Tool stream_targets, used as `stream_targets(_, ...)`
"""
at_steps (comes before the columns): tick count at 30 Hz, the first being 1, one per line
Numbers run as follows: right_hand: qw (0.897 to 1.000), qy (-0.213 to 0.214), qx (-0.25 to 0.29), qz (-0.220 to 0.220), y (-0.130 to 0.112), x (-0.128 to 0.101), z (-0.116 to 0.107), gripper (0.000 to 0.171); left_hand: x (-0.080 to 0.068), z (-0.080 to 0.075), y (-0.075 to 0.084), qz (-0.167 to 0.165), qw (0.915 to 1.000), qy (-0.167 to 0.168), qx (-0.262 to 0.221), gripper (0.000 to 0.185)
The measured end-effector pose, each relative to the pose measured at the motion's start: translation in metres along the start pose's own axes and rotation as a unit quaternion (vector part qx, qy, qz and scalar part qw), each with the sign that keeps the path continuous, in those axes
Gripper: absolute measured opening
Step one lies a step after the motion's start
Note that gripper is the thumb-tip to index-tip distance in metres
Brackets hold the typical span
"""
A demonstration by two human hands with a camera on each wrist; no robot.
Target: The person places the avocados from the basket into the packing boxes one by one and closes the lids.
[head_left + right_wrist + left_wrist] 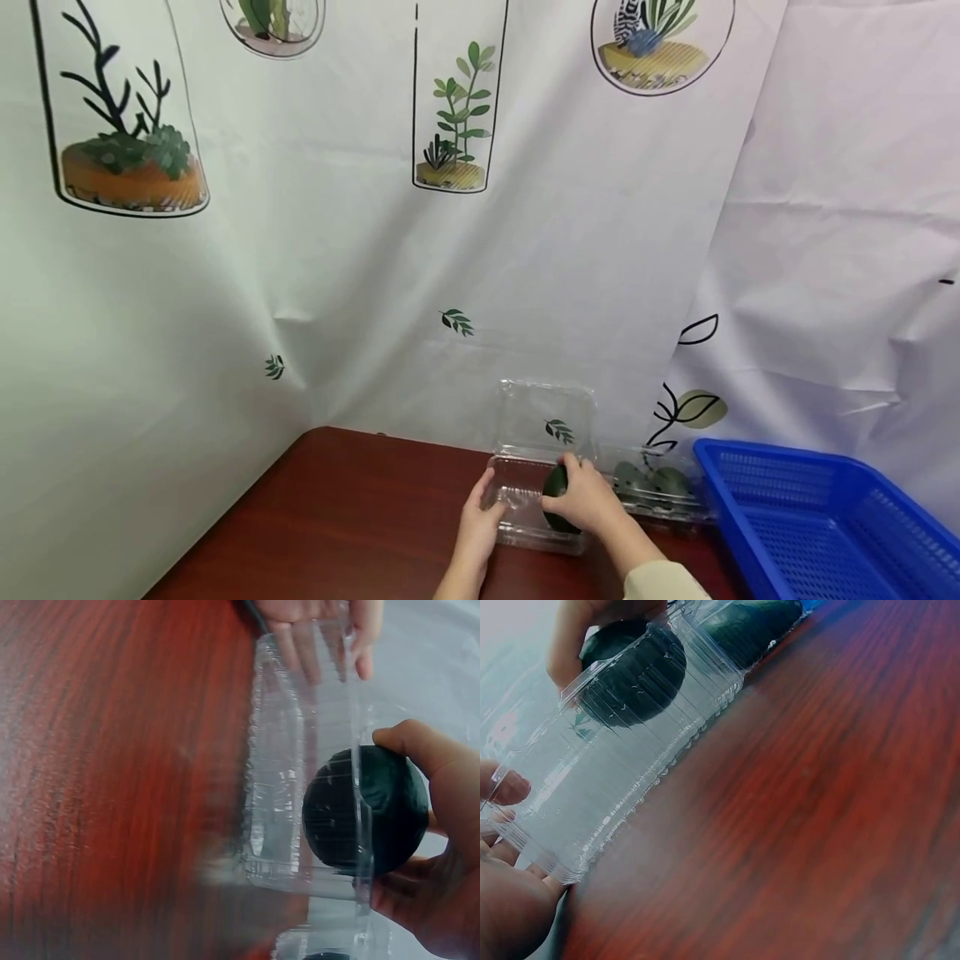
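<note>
A clear plastic clamshell box (534,540) stands on the table with its lid (525,412) raised at the back. My left hand (478,523) grips the box's left end, thumb over the wall and fingers outside it. In my right hand (591,502) is a dark green avocado (401,802), held between thumb and fingers at the box's right end. Its lower part sits below the rim, showing through the clear wall in both wrist views. The palm side of the left hand is partly cut off in the left wrist view.
Right of the box stands a second clear box (667,507) with dark green avocados (671,482) inside. A blue plastic basket (780,455) is at the far right. Behind the red-brown table (360,508) hangs a white printed cloth (375,275).
</note>
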State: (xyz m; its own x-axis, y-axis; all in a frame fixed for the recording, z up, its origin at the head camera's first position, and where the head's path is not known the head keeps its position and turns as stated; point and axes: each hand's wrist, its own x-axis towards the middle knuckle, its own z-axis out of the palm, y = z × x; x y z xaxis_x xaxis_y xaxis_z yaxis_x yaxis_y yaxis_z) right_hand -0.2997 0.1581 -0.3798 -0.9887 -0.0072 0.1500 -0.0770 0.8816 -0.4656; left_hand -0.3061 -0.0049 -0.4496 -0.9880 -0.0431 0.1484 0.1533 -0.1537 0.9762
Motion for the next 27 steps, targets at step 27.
stream_targets(27,0.975,0.018,-0.219,0.000,-0.007,0.002,0.015,0.066,0.003,0.001,-0.005,0.016,0.9998,0.007,-0.002,0.061)
